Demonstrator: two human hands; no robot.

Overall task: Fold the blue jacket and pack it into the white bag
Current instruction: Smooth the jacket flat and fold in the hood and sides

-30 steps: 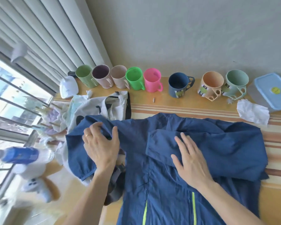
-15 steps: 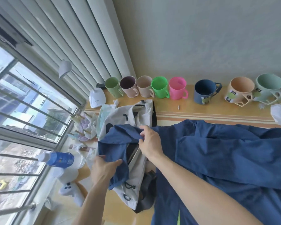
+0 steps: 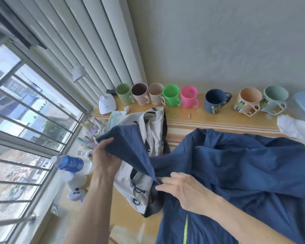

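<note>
Head view looks down on the blue jacket (image 3: 236,166), spread over the counter (image 3: 209,120) with one sleeve lifted across the white bag (image 3: 144,138) lying at its left. Left hand (image 3: 104,159) has its fingers closed on the sleeve's end above the bag, while the right hand (image 3: 181,189) pinches the jacket cloth at the sleeve's base. Mugs (image 3: 171,95) line the wall behind.

Both forearms are bare (no sleeves in view); left hand (image 3: 105,160) and right hand (image 3: 184,191) are ungloved
</note>
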